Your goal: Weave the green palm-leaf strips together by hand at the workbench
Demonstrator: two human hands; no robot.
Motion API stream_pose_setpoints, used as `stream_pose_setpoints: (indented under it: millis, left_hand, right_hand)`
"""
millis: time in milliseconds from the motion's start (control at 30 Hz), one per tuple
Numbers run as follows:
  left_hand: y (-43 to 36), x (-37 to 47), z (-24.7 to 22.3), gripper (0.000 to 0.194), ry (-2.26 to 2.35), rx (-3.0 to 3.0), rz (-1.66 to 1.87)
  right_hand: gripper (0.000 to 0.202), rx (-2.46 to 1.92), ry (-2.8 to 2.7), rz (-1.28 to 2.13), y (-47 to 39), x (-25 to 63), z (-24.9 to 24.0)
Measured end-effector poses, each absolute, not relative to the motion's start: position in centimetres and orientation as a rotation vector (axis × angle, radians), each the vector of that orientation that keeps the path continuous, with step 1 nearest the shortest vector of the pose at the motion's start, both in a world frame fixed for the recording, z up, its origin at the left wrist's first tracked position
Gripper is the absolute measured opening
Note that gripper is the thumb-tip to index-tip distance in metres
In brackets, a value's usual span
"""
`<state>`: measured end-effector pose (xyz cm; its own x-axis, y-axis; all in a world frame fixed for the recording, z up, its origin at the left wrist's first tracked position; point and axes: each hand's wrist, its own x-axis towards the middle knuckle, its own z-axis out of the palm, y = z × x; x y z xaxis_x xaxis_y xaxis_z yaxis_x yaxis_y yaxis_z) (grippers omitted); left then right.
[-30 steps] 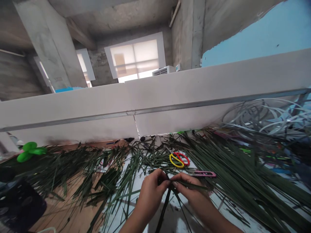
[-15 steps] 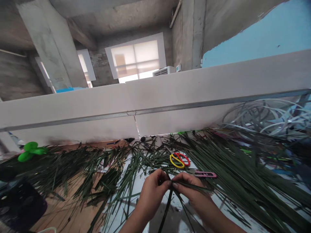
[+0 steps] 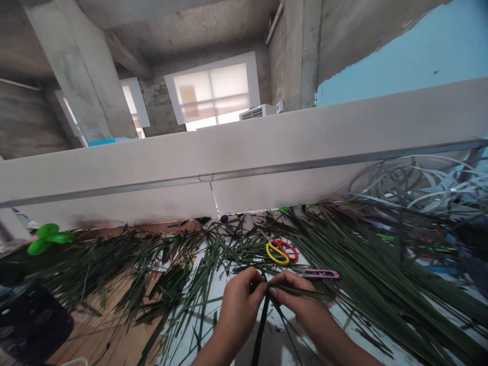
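Close together at the lower middle of the head view, my left hand (image 3: pixel 244 295) and my right hand (image 3: pixel 293 294) both pinch green leaf strips (image 3: pixel 261 325). The strips cross between my fingertips; some hang down toward me and others stick out to the right under my right thumb. My fingers cover the crossing itself. Just beyond my hands lie scissors (image 3: pixel 280 252) with one yellow and one red handle. A pink-handled cutter (image 3: pixel 322 274) rests beside my right hand, its front end partly among leaves.
Long green leaves (image 3: pixel 366 264) cover the right side, and cut leaf scraps (image 3: pixel 171 274) spread over the left. A green three-lobed object (image 3: pixel 49 239) stands at far left, above a dark spotted container (image 3: pixel 32 323). Coiled pale strips (image 3: pixel 427 183) lie at right. A white partition (image 3: pixel 244 147) rises behind.
The hanging strip has swung slightly to the right. My left hand has tilted a little, while both hands keep their pinch in nearly the same place.
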<state>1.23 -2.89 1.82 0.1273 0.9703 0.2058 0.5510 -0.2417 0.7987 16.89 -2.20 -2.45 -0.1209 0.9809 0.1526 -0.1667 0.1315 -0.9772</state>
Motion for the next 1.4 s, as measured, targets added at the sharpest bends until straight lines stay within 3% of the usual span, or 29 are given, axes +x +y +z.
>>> stream_pose_setpoints:
  millis: [733,1400]
  left_hand:
    - [-2.6,0.9,1.1,0.009,1.323,1.82,0.969]
    - [-2.3,-1.7,4.3,0.014,1.414,2.091,0.864]
  right_hand:
    - [0.024,-0.902,-1.256,1.301,-2.2,17.3,-1.9]
    - [0.024,-1.004,-1.193,1.18,-1.6,17.8,-1.7]
